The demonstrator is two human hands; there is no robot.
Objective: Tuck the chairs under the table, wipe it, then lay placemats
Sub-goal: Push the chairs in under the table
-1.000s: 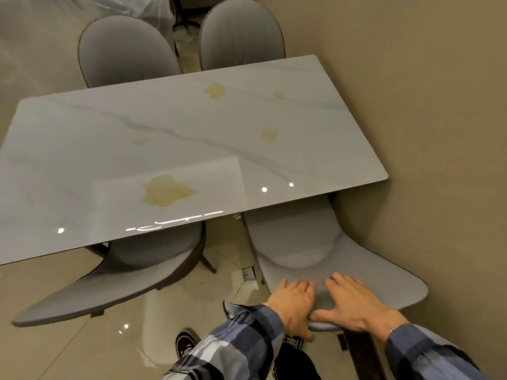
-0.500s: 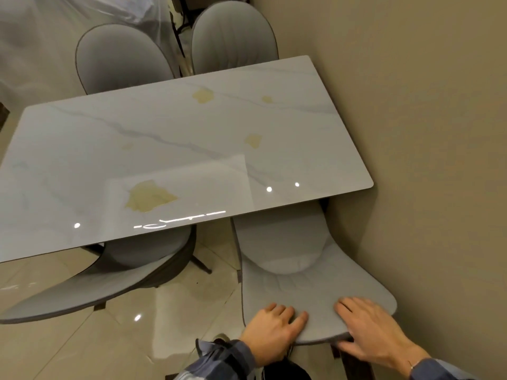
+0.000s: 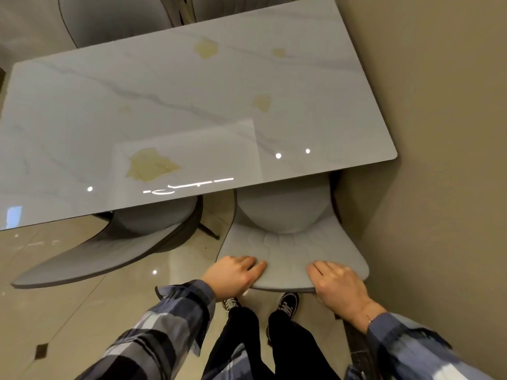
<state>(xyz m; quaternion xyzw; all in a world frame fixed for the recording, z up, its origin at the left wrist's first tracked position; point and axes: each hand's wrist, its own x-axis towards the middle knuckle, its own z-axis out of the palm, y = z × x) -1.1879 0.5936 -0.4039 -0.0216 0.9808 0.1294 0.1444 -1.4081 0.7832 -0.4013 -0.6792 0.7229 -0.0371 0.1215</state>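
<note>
A white marble-look table [image 3: 82, 119] carries yellowish stains, the largest [image 3: 151, 164] near its front edge. Directly before me stands a grey padded chair [image 3: 290, 248], its seat partly under the table's right end. My left hand [image 3: 236, 275] grips the top edge of its backrest on the left, fingers curled over the rim. My right hand [image 3: 337, 289] grips the same edge on the right. A second grey chair [image 3: 104, 259] stands to the left, angled, with its seat partly under the table.
A beige wall [image 3: 444, 133] runs close along the right side of the table and chair. Two more grey chairs [image 3: 115, 20] stand at the far side. The tiled floor [image 3: 68, 325] is glossy. My shoes [image 3: 288, 301] are just behind the chair.
The chair in front of me has slid further under the table. My hands have spread apart along the top of its backrest, and their fingers now curl over the rim.
</note>
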